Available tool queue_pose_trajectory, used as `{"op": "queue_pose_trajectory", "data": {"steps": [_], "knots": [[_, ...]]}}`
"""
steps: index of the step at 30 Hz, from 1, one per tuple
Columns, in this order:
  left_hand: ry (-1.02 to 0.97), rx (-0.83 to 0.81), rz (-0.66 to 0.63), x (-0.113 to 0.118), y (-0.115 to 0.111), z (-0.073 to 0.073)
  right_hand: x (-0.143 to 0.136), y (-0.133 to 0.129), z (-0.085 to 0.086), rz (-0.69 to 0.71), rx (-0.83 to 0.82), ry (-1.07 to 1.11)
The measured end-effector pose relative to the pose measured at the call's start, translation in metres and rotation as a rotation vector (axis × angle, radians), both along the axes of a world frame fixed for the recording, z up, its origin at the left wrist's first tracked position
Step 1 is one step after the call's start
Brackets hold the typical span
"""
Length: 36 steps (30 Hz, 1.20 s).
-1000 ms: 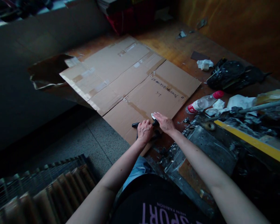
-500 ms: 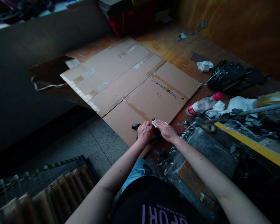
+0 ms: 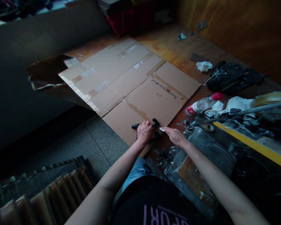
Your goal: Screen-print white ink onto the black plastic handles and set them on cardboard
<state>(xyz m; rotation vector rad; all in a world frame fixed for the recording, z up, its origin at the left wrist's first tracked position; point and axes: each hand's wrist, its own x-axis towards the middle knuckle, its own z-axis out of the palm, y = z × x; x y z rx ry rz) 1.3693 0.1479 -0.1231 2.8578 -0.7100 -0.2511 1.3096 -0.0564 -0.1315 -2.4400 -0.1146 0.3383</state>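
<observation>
My left hand (image 3: 145, 132) is closed on a black part (image 3: 155, 122) with several stubby arms, held over the near edge of a flattened cardboard sheet (image 3: 159, 97). Dark ends of the part stick out on both sides of the fingers. Just to the right, my right hand (image 3: 175, 135) pinches a small white piece (image 3: 162, 129), whose tip points toward the black part with a small gap between them. What the white piece is made of cannot be made out.
Right of the cardboard lie a red-capped bottle (image 3: 203, 103), crumpled white paper (image 3: 240, 103), a black bundle (image 3: 234, 76) and a yellow strip (image 3: 253, 145). A wire rack (image 3: 44, 187) with brown panels stands at the lower left. An open carton (image 3: 45, 73) is beyond the cardboard's left edge.
My right hand has drawn back to the right with the white piece, away from my left hand. More of the black part now shows. My left hand has hardly moved.
</observation>
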Motion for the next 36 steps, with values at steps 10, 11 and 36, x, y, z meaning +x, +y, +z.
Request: {"op": "queue_pose_trajectory", "data": {"steps": [10, 11, 36], "knots": [[-0.050, -0.105, 0.271, -0.034, 0.067, -0.008, 0.034, 0.012, 0.006, -0.648, 0.816, 0.035], [-0.020, -0.107, 0.303, -0.037, 0.073, -0.010, 0.039, 0.020, 0.006, -0.647, 0.772, 0.026], [-0.055, 0.061, 0.174, -0.012, 0.100, -0.007, 0.048, 0.124, -0.011, 0.383, -0.096, -0.282]]}}
